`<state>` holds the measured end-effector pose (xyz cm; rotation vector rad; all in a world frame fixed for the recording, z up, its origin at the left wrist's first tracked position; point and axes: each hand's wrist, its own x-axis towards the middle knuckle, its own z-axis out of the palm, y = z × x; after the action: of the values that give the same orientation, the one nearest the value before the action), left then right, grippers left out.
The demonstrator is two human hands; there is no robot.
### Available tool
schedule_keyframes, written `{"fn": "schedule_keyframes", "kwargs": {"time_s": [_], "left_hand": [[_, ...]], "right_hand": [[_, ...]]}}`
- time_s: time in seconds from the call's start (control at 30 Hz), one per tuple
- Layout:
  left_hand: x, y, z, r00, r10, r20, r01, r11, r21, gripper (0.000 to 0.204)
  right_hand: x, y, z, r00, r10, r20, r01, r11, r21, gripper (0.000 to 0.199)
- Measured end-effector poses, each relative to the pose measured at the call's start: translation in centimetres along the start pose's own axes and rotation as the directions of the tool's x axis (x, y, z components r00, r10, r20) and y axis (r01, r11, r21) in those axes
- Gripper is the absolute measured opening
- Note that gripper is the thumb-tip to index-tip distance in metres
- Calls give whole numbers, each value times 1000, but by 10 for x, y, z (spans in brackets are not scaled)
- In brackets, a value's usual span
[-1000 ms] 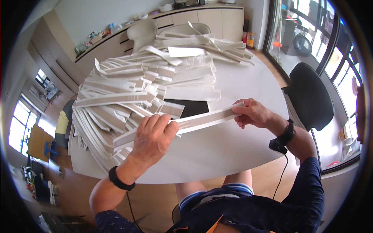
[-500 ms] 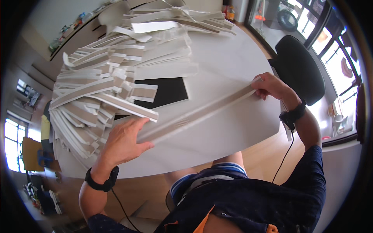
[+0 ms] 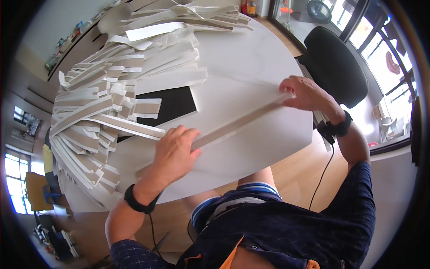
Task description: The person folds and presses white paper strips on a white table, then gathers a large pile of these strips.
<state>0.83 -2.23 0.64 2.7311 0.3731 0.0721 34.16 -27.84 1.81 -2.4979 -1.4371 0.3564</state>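
A long beige strip with white edges (image 3: 242, 124) stretches slantwise over the white table. At its far right end the fingers of my right hand (image 3: 306, 94) are closed, slightly blurred. My left hand (image 3: 175, 152) lies across the strip's nearer part, which comes out between thumb and fingers; part of it is hidden under the hand. Just left of those fingers ends another beige-and-white strip (image 3: 130, 126), which reaches out from a heaped pile of similar strips (image 3: 92, 110).
A black flat panel (image 3: 172, 105) lies partly under the pile. White, translucent strips (image 3: 172, 67) and more beige ones (image 3: 210, 20) cover the table's far side. A black chair (image 3: 336, 60) stands beyond the right table edge. Cables hang from both wrist bands.
My left hand has moved right along the strip and its fingers have closed in. My right hand stays at the strip's end. The view has shifted slightly.
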Motion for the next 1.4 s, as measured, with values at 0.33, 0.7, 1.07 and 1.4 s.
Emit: {"fn": "schedule_keyframes", "kwargs": {"time_s": [0.33, 0.7, 1.07, 1.4], "left_hand": [[-9, 8, -32, 1000, 24, -20, -26, 995, -96, 24], [58, -10, -153, 794, 438, -423, -154, 817, 556, 5], [227, -149, -251, 687, 299, -663, 81, 875, 478, 52], [109, -181, -233, 897, -253, -362, 184, 959, -214, 46]], "right_hand": [[2, -25, -4, 965, -167, 202, 127, 972, 196, 23], [78, -95, -32, 970, -231, 78, 165, 857, 489, 28], [316, -56, -87, 987, 2, -158, 47, 953, 301, 30], [403, -36, -69, 994, -109, -13, 104, 972, -211, 142]]}}
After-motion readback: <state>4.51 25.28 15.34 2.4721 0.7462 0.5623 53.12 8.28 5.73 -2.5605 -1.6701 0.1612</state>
